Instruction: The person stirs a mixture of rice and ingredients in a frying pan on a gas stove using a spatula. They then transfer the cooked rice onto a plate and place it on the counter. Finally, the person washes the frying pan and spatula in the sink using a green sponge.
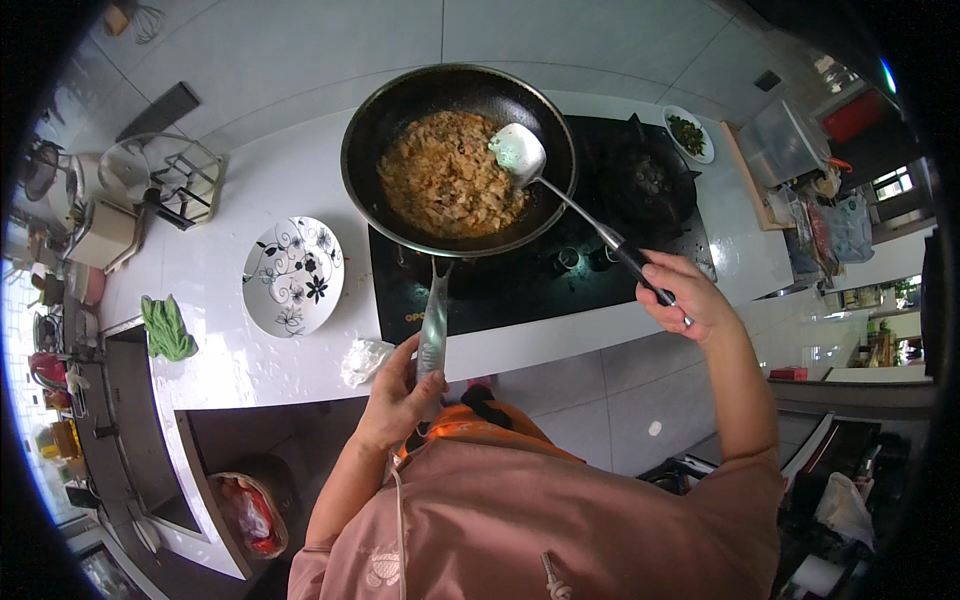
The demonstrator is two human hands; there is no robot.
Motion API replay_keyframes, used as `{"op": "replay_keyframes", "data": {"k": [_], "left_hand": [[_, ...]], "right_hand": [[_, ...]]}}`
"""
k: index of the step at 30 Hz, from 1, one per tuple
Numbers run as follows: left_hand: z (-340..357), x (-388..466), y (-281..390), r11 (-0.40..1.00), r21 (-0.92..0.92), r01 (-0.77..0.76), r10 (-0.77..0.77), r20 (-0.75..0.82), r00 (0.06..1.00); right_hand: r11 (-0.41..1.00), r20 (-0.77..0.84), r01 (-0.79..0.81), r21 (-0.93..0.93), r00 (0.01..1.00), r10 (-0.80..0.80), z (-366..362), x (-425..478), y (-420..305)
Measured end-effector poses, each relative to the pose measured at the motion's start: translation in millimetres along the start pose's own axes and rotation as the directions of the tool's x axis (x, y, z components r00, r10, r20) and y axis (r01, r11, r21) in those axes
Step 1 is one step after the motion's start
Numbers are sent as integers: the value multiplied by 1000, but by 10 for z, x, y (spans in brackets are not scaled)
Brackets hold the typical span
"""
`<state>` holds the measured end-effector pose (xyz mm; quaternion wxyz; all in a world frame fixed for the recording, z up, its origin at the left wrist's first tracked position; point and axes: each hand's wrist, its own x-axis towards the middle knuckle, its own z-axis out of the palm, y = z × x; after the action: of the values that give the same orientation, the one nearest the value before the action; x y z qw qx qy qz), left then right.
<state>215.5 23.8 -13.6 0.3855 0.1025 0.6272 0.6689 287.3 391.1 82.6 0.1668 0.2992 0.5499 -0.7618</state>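
Observation:
My left hand grips the metal handle of a dark wok over the left part of a black gas hob. Browned, chopped food with some sauce lies in the wok. My right hand holds the black handle of a metal spatula, whose blade rests at the right edge of the food. Left of the hob sits a white plate with a dark floral pattern, with no food on it. A small white dish of chopped greens stands behind the hob's right end.
Crumpled white paper or plastic lies near my left hand. A green cloth is beside the sink, and a glass lid leans in a rack at the back left. Clear plastic containers stand on the right.

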Motion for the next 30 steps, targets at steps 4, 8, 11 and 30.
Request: {"op": "replay_keyframes", "data": {"k": [4, 8, 11, 30], "left_hand": [[48, -19, 80, 1000, -11, 25, -25, -18, 1000], [3, -14, -43, 999, -50, 14, -15, -16, 1000], [4, -20, -16, 999, -42, 29, -29, -16, 999], [-6, -11, 71, 995, -49, 86, -88, -29, 996]], "right_hand": [[997, 43, 35, 66, 998, -37, -56, -27, 168], [994, 66, 111, -22, 992, -110, -57, -36, 288], [975, 57, 166, -146, 986, -159, -21, -54, 319], [668, -80, 241, -704, 908, -411, 332, -335, 392]]}}
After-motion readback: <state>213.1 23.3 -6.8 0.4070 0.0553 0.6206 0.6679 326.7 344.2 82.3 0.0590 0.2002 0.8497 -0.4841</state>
